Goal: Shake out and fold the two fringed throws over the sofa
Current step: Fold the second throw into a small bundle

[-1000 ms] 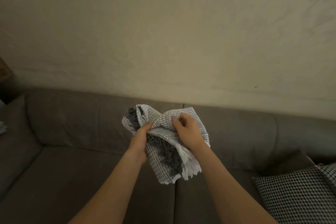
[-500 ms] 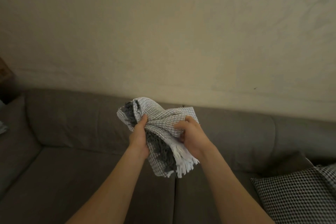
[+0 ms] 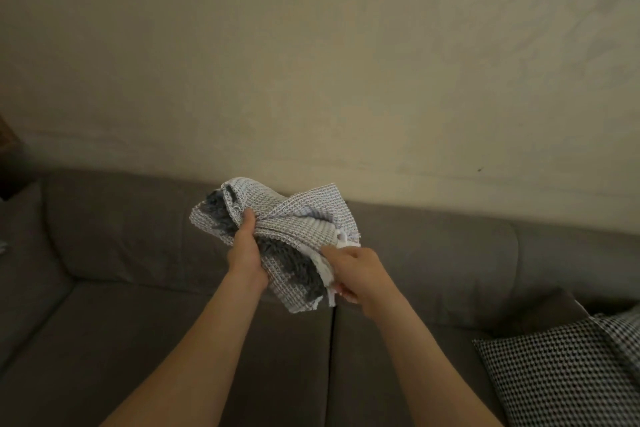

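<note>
Left hand (image 3: 247, 253) clenched the bunched throw (image 3: 294, 218); right hand (image 3: 356, 274), at 4 o'clock, pinched its fringe (image 3: 325, 272). I judged it was seeking an edge.

The bunched throw (image 3: 287, 218) is hiding the left hand's (image 3: 246, 255) fingertips, and its folds are concealing whether one cloth or two is bundled there. The right and bottom edges are cutting off the checkered cushion (image 3: 554, 378); the sofa (image 3: 138, 329) is running out of view left and right.
</note>
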Available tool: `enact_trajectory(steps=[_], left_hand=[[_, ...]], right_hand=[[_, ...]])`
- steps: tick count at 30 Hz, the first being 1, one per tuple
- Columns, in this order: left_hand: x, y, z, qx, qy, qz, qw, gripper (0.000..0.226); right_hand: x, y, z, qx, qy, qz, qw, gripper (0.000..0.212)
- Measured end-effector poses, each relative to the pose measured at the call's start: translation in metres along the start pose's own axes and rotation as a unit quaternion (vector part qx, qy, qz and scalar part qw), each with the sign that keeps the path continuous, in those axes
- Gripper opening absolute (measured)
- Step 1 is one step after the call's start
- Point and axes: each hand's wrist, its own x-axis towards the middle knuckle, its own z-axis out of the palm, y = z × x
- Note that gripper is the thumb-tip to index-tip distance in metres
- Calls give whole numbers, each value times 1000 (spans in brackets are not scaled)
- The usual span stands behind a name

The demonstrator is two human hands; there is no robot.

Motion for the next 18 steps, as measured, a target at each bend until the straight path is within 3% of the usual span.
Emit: enact_trajectory(steps=[2, 4, 6, 8, 10, 13, 15, 18], left_hand=[[-3, 2, 1, 22, 8, 20, 1000, 83], [-7, 2, 3, 38, 18, 35, 999, 73], [-13, -1, 6, 48, 26, 46, 997, 64], [-18, -2, 8, 57, 16, 51, 997, 66], [-22, -5, 9, 73, -20, 41, 996, 74], [-29, -6, 11, 116, -71, 43, 990, 68], [-33, -4, 12, 147, -97, 50, 983, 66], [-42, -1, 15, 207, -98, 63, 971, 69]], right_hand=[[2, -3, -2, -115, 88, -68, 987, 42], [7, -8, 0, -217, 226, -107, 944, 24], [12, -14, -1, -235, 282, -184, 912, 19], [18, -17, -1, -219, 202, -287, 910, 26], [19, -16, 1, -238, 95, -336, 906, 45], [24, -16, 10, -403, 145, -357, 830, 49], [22, -23, 12, -467, 128, -387, 785, 44], [22, -31, 9, -459, 32, -394, 795, 41]])
